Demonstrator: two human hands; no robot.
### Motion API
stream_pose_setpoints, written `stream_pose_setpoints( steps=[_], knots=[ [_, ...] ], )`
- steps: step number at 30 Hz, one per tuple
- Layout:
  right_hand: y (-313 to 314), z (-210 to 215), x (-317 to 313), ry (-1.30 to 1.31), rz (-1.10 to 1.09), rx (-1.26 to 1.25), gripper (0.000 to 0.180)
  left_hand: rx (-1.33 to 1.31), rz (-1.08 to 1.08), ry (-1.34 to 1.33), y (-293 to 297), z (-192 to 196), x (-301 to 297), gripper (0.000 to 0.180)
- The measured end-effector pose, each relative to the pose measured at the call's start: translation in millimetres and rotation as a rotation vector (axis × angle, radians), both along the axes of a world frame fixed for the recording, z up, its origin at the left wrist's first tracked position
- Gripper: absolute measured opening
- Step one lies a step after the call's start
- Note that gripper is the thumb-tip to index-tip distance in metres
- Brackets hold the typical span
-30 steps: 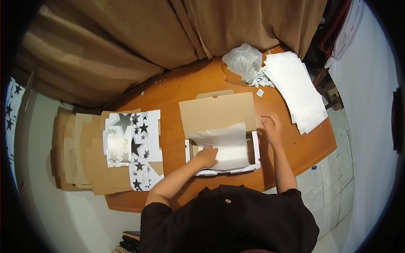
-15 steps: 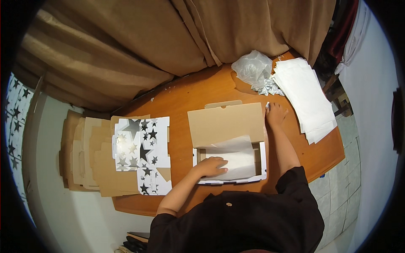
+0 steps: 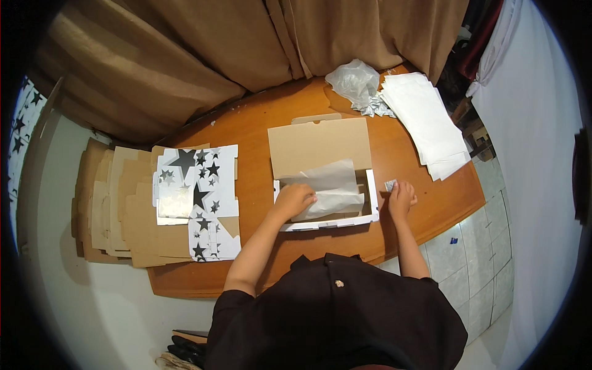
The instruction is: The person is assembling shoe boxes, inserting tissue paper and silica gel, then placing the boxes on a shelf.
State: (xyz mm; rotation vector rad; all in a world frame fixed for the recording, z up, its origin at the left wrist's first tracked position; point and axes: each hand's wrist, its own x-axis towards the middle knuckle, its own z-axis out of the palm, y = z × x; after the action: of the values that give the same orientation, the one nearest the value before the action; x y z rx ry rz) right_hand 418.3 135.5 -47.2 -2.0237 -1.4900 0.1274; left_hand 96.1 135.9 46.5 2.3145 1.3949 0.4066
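An open cardboard box (image 3: pixel 319 147), brown inside with white outer walls, stands in front of me with its lid folded back. Inside it lies a thin white sheet of paper (image 3: pixel 338 180), raised and curling. My left hand (image 3: pixel 293 201) is over the box's left part, its fingers pinching the paper's left side. Just right of the box, my right hand (image 3: pixel 402 200) grips a small white sachet (image 3: pixel 390 185) between thumb and fingers, above the table. Part of the box floor is hidden by the paper and my left hand.
Flattened cardboard boxes (image 3: pixel 139 209) are stacked at the left, the top one white with black stars (image 3: pixel 198 196). At the far right, white paper sheets (image 3: pixel 425 123) lie fanned. Between them and the brown curtain (image 3: pixel 364 37) sit a clear plastic bag (image 3: pixel 353 81) and a sachet pile (image 3: pixel 377 108).
My right hand has come back nearer from the sachet pile's side, bringing a sachet beside the box. My left hand has gone from resting flat on the paper to pinching it up.
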Motion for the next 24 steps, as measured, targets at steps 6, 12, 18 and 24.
stream_pose_setpoints(
  steps=[6,12,18,24],
  knots=[
    [-56,40,-21,0.195,0.038,0.266,0.020,0.204,0.119,0.180,4,-20,13,0.015],
    [-58,88,-35,0.355,0.235,0.360,0.018,-0.034,-0.175,-0.044,-19,16,0,0.017],
    [-15,131,-57,0.165,0.647,-0.052,0.017,0.016,-0.257,0.015,-57,23,-5,0.013],
    [34,84,-115,-0.498,0.909,-0.695,0.020,0.056,-0.214,-0.005,-60,13,-10,0.011]
  ],
)
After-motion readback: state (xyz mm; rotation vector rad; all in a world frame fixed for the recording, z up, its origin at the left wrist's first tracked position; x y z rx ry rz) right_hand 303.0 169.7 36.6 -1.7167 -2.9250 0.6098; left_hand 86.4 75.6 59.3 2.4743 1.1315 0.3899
